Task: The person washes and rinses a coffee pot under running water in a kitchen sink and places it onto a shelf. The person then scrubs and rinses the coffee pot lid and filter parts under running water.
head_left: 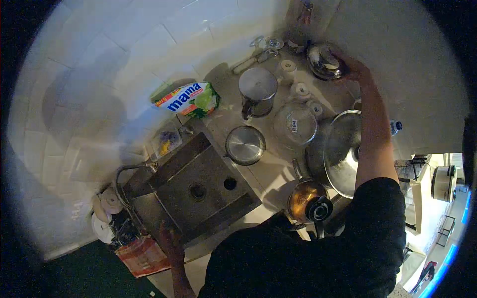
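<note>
At the back right, my right hand [352, 68] grips the edge of a shiny rounded metal bowl [324, 61], its fingers partly hidden behind it. My left hand [172, 244] lies at the near left corner of the dark sink [171, 208], fingers stretched out and holding nothing. Beside it hangs a red-and-white checked cloth [143, 256]. Below my right arm stands a large pot with a metal lid [342, 149]. Upside-down glassware, including a clear glass bowl [295, 123], sits between the pot and a metal mug [258, 89].
A shallow round metal pan [245, 145] stands by the sink's edge. An amber kettle [304, 199] is close to my body. A green-and-white "mama" pouch [191, 99] leans against the tiled wall. The faucet [129, 174] rises at the sink's left, near a sponge holder [168, 143].
</note>
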Motion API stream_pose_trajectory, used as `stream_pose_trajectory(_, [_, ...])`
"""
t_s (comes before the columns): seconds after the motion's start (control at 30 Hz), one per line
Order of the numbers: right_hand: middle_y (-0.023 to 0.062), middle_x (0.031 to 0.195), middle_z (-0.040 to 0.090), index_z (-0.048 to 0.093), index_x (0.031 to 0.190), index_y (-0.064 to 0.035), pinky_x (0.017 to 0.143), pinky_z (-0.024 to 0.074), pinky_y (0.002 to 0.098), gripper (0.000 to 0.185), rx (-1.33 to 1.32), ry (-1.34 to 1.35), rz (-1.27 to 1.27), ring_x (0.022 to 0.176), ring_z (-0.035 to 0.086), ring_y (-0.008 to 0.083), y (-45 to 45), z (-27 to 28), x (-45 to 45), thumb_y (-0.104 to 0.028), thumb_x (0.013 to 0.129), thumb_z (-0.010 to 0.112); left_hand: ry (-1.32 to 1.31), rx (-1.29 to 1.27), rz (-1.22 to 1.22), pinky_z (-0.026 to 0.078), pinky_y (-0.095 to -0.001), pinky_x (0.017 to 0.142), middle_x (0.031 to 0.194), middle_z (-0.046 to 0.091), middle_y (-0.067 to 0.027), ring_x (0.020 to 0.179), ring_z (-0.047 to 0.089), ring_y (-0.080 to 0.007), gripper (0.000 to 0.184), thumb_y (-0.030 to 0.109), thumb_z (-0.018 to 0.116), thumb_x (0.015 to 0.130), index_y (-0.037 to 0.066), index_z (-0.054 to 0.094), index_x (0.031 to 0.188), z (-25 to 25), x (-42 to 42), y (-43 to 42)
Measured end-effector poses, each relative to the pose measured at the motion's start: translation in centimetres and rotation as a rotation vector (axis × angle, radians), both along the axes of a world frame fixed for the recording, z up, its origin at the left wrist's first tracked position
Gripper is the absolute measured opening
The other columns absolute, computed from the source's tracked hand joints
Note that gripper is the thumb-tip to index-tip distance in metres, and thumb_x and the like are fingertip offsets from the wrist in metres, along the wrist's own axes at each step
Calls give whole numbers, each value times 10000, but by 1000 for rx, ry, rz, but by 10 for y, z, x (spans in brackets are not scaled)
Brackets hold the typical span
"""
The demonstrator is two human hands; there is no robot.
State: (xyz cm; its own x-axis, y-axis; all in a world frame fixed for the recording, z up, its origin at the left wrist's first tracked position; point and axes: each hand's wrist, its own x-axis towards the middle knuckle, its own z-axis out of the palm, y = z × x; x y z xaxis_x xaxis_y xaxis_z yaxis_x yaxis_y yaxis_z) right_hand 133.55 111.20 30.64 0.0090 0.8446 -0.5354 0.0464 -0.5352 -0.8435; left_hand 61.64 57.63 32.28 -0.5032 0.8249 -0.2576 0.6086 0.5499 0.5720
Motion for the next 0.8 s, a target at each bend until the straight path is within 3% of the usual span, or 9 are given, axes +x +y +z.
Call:
stream_pose_trajectory(0.17, [148,1381,633,546,1477,-73,896,614,560,790,55,-18,-4,1140,662,319,-7,2,1,-654,956,663,-22,240,-13,478,-414,1064,1457,589,-166,1246,596,-277,516,314,554,1091,36,502,1523,-46,-18,-14])
stream_pose_trajectory(0.37, [164,1235,687,562,1428,-53,847,611,527,827,-184,-94,-183,1105,673,337,-7,42,-36,-692,919,690,39,233,-98,484,-423,1042,1407,608,-155,1203,607,-282,493,297,537,1098,29,514,1512,-46,-22,-18])
stream_pose_trajectory(0.47, [146,1151,726,531,1451,-46,867,606,508,894,-532,-330,-234,1090,690,351,28,51,-40,-690,872,751,46,86,-8,497,-421,991,1318,634,-134,1121,618,-265,499,288,544,1096,29,509,1521,-22,-6,-5])
stream_pose_trajectory(0.53, [136,1133,737,538,1441,-48,875,604,510,913,-290,-703,105,1100,693,348,23,50,-31,-709,851,759,52,10,38,504,-413,957,1249,645,-120,1067,621,-253,504,288,545,1096,33,505,1528,-9,3,2])
stream_pose_trajectory(0.57, [131,1138,738,559,1417,-50,873,604,514,905,142,-917,469,1112,693,340,-8,45,-15,-726,846,751,44,36,33,506,-406,945,1223,647,-116,1051,621,-247,503,289,544,1096,35,505,1528,-12,1,-2])
stream_pose_trajectory(0.63, [123,1146,743,588,1387,-54,872,599,525,889,737,-1007,782,1118,694,322,-22,20,24,-754,855,716,21,139,0,511,-392,926,1180,650,-109,1029,624,-236,499,290,543,1098,40,507,1528,-28,-10,-16])
stream_pose_trajectory(0.67, [119,1150,746,597,1381,-55,872,595,532,880,873,-919,731,1111,697,313,-4,-15,45,-764,869,689,6,216,-27,513,-385,918,1164,651,-107,1023,625,-231,496,289,543,1098,42,509,1526,-40,-18,-23])
stream_pose_trajectory(0.73, [122,1201,738,610,1379,-57,878,585,557,857,592,-580,461,1132,691,308,31,-41,59,-762,894,660,290,305,-187,514,-365,895,1141,649,-101,988,619,-212,493,273,551,1098,46,504,1533,-58,-32,-28])
stream_pose_trajectory(0.8, [136,1282,716,618,1385,-62,884,576,592,820,-19,-228,140,1183,673,321,51,-48,59,-732,914,656,284,295,-183,514,-354,882,1122,646,-94,962,613,-200,496,268,561,1096,47,500,1536,-54,-30,-30])
